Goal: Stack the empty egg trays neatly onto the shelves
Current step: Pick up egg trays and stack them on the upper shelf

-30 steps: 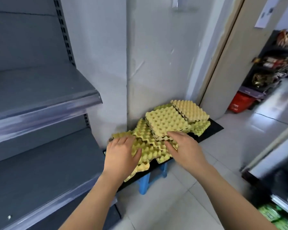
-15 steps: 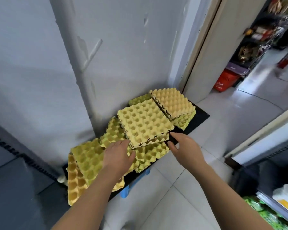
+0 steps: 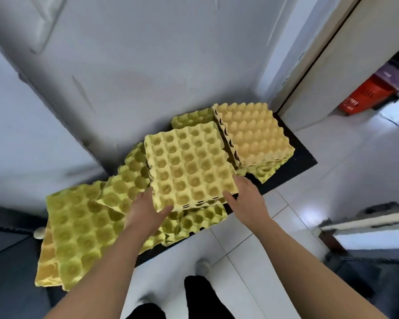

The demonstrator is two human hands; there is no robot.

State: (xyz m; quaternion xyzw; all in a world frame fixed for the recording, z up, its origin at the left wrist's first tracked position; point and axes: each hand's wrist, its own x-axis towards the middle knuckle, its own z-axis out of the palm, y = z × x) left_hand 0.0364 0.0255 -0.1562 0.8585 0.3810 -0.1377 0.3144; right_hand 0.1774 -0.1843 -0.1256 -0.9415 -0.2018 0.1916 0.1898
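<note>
A pale grey wall (image 3: 148, 54) with a few scratches and dents stands at the back. The floor (image 3: 343, 162) is made of big white tiles with thin dark lines between them. On the right is a tall beige door frame (image 3: 355, 49), a red basket (image 3: 364, 97) sits on the floor past it, and a bright spot of light (image 3: 309, 208) shines on one tile.

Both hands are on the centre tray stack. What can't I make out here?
Head view only:
- Fingers of left hand and right hand: ends hidden under the centre stack.
- Stack's tray count: edge layers too fine.
- Shelf: mostly cut off by left edge.
- Black board support: covered by trays.
</note>
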